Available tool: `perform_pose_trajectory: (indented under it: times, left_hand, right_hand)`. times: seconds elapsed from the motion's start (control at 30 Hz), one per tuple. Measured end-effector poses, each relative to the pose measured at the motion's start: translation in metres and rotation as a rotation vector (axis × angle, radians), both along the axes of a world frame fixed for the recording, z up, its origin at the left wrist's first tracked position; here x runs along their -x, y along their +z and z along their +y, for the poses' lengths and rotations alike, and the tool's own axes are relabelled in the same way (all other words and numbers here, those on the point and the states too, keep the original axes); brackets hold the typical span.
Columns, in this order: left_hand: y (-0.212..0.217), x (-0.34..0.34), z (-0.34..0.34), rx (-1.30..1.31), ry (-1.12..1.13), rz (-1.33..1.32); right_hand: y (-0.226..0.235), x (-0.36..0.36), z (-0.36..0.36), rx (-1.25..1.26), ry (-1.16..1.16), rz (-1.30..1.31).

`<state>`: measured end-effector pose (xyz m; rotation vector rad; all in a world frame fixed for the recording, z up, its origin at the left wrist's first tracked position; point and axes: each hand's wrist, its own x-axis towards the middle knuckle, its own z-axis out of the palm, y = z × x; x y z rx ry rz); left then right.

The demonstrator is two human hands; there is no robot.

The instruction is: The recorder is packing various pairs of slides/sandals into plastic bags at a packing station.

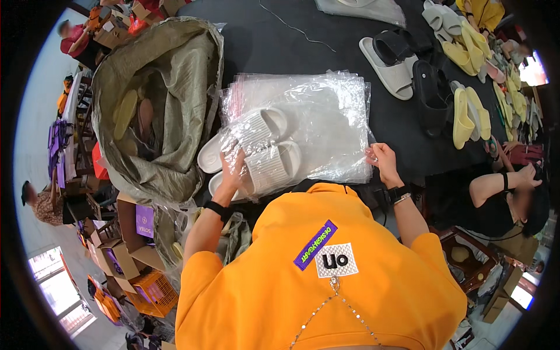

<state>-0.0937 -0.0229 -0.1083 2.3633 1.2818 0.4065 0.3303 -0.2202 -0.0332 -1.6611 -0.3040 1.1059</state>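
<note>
Orange fabric of the worn shirt [303,291] fills the near view, and just beyond it a pair of white ribbed foam slippers [262,154] is held at the near edge of the dark worktop [280,41]. The slippers are half sheathed in a clear plastic bag [291,125] atop a stack of bags. The left hand [232,170] is clamped on the nearer slipper; the right hand [380,156] is pinched on the bag's right edge. The bag mouth is best kept taut while the pair is slid in together.

Yellow slides [468,114] beside a large woven sack [169,87].
</note>
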Motion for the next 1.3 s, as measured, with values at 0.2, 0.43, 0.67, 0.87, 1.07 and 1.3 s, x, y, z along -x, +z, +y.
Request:
perform_pose_trajectory:
  times: [0.2, 0.43, 0.67, 0.87, 1.07, 1.3]
  left_hand:
    - [0.054, 0.016, 0.034, 0.175, 0.224, -0.679]
    - [0.172, 0.005, 0.075, -0.015, 0.500, -1.178]
    - [0.261, -0.050, 0.030, -0.065, 0.175, -0.931]
    - [0.205, -0.150, -0.019, -0.291, -0.236, -0.293]
    - [0.061, -0.146, 0.005, -0.191, -0.116, 0.079]
    - [0.084, -0.083, 0.061, -0.209, 0.324, 0.116]
  right_hand:
    - [0.013, -0.011, -0.019, -0.016, -0.158, -0.012]
    - [0.043, 0.014, -0.016, -0.015, -0.092, -0.209]
    - [0.036, 0.035, -0.005, -0.044, 0.155, -0.294]
    - [0.012, 0.045, 0.003, -0.034, 0.335, -0.376]
    - [-0.003, 0.041, -0.006, -0.018, 0.280, -0.294]
    - [0.008, 0.044, -0.006, 0.051, 0.383, -0.401]
